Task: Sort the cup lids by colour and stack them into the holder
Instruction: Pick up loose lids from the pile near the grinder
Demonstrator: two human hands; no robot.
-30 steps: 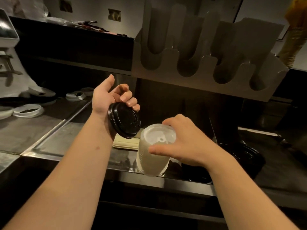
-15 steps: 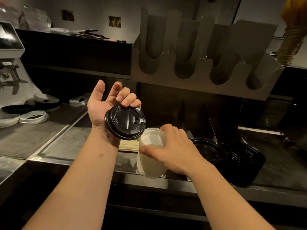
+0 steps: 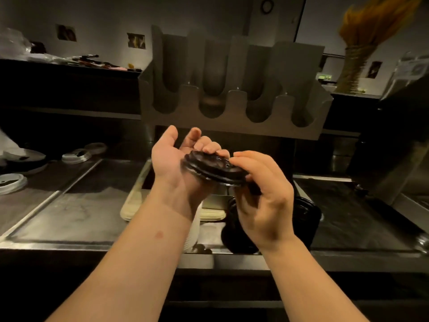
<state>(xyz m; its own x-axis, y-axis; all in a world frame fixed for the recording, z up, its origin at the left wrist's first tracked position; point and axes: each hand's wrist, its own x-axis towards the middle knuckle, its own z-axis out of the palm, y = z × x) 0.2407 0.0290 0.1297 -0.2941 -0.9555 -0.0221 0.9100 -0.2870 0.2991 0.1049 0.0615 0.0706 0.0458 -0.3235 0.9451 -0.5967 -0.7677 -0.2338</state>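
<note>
Both hands meet in the middle, above the steel counter (image 3: pixel 81 217). The left hand (image 3: pixel 171 159) lies palm up, its fingers curled over the far rim of the black lids (image 3: pixel 209 167). The right hand (image 3: pixel 264 198) pinches the right rim of the same lids between thumb and fingers. So the two hands grip one thing together. The lids are tilted, lower on the right, and blurred. I think I see two rims, one on the other, but I am not sure of the number.

Beyond and above the hands hangs the holder (image 3: pixel 232 123). Its front edge is cut in waves, and a free gap stays between the fingertips and its lower edge. The front edge of the counter runs under both forearms. To the left of the left hand the steel surface is wide and flat up to a raised line.

Now the counts. The holder has four slots. Under the left wrist stands one white stack (image 3: pixel 192 231), partly hidden, and beside it lies one cream tray (image 3: pixel 137 205). Behind the right hand sits one dark pile (image 3: pixel 306 212) of black lids, too dim to count. Far left of the left hand I count three white lids (image 3: pixel 76 155) plainly.
</note>
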